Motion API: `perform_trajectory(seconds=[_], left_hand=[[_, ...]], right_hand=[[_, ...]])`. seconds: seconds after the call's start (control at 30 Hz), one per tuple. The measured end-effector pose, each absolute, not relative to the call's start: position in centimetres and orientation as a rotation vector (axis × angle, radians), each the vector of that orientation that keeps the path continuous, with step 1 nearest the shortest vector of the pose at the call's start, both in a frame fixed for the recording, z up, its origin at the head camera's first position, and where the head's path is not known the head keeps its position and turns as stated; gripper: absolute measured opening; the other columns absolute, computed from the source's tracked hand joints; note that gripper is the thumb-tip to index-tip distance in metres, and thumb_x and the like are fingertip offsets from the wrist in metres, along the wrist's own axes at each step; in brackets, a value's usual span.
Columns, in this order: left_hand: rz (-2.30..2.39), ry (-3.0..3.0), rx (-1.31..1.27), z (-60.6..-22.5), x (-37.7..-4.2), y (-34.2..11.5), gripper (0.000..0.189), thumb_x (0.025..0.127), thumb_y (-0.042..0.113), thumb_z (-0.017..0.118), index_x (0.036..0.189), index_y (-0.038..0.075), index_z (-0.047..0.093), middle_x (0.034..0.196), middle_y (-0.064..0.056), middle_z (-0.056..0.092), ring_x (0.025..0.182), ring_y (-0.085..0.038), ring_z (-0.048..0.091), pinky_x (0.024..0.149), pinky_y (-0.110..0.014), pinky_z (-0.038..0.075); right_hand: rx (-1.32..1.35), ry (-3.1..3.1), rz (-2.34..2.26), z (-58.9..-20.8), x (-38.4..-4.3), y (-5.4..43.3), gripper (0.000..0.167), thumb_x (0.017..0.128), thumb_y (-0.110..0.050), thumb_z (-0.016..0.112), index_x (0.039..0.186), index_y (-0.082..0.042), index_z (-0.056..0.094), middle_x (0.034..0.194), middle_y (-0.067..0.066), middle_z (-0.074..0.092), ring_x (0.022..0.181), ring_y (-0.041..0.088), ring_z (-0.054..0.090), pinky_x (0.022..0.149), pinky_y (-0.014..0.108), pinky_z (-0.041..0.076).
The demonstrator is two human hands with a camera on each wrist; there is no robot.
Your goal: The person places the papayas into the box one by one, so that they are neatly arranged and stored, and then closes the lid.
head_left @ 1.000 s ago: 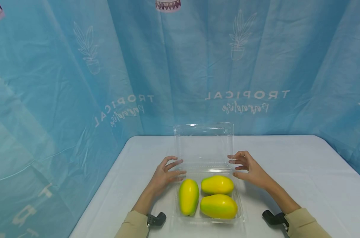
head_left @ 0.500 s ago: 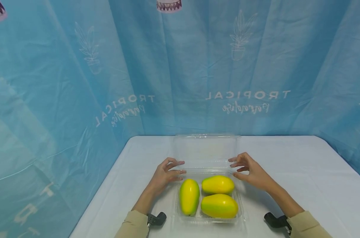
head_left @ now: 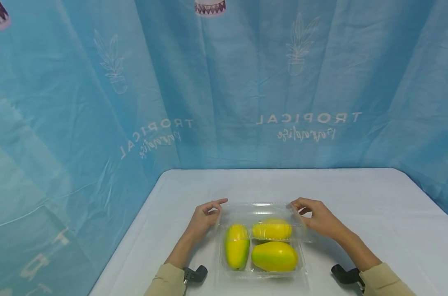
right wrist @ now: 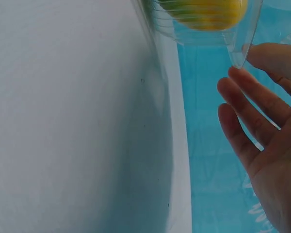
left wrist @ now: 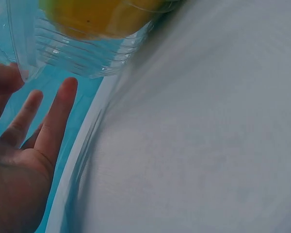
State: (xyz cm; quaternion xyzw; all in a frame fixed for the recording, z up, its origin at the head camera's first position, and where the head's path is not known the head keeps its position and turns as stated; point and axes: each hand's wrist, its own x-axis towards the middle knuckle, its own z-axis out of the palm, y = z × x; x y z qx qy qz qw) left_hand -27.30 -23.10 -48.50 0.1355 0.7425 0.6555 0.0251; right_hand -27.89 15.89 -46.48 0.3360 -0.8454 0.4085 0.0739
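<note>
A clear plastic clamshell box [head_left: 258, 274] on the white table holds three oblong yellow-green fruits that look like papayas: one upright at the left [head_left: 237, 248], two lying crosswise [head_left: 274, 256] at the right. Its hinged lid [head_left: 246, 211] leans forward over the far part of the fruits, partly folded down. My left hand [head_left: 205, 218] pinches the lid's left edge between thumb and finger, its other fingers stretched out. At the opposite corner, my right hand [head_left: 316, 213] pinches the lid's rim; in the right wrist view the thumb [right wrist: 271, 56] lies against that corner.
White cloth covers the table [head_left: 357, 197], whose far edge meets a blue printed curtain [head_left: 227, 82]. Curtain also hangs along the left and right. A black wrist mount [head_left: 196, 273] sits by each tan sleeve.
The lid stood up, then leaned back; now it has swung forward over the fruits. Both hands have closed in from loose fingers beside the hinge to the lid's edges.
</note>
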Motion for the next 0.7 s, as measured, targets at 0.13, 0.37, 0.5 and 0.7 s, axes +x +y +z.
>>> perform_trajectory(seconds=[0.13, 0.37, 0.5, 0.7], left_hand=[[2.017, 2.32, 0.418, -48.2, -26.8, -23.1, 0.017, 0.094, 0.007, 0.054, 0.098, -0.007, 0.063, 0.138, 0.001, 0.053, 0.117, -0.029, 0.054, 0.086, -0.046, 0.049], [1.951, 2.34, 0.507, -47.5, -25.5, -23.5, 0.02, 0.096, 0.018, 0.056, 0.104, 0.004, 0.068, 0.136, 0.003, 0.055, 0.121, -0.024, 0.052, 0.089, -0.05, 0.048], [1.94, 2.269, 0.626, -47.8, -25.1, -24.1, 0.025, 0.094, 0.006, 0.059, 0.117, -0.003, 0.064, 0.139, -0.006, 0.052, 0.116, -0.033, 0.056, 0.087, -0.04, 0.051], [1.846, 2.242, 0.706, -48.0, -24.8, -24.5, 0.042, 0.089, -0.003, 0.06, 0.131, -0.002, 0.056, 0.139, -0.014, 0.05, 0.113, -0.041, 0.057, 0.085, -0.038, 0.052]], right_hand=[[0.998, -2.568, 1.17, -46.3, -27.6, 16.2, 0.024, 0.089, -0.022, 0.071, 0.113, -0.019, 0.068, 0.11, -0.009, 0.066, 0.093, 0.008, 0.061, 0.079, 0.036, 0.054], [1.085, -2.625, 1.071, -45.4, -26.7, 17.5, 0.024, 0.091, -0.01, 0.062, 0.114, -0.018, 0.064, 0.111, -0.009, 0.064, 0.095, 0.01, 0.06, 0.079, 0.032, 0.054], [1.105, -2.697, 1.073, -45.3, -26.2, 17.9, 0.026, 0.094, -0.018, 0.062, 0.12, -0.019, 0.062, 0.111, -0.01, 0.063, 0.095, 0.009, 0.06, 0.08, 0.033, 0.053], [1.102, -2.736, 1.072, -45.9, -25.4, 18.1, 0.036, 0.091, -0.04, 0.065, 0.124, -0.026, 0.059, 0.115, -0.014, 0.061, 0.096, 0.01, 0.061, 0.081, 0.034, 0.052]])
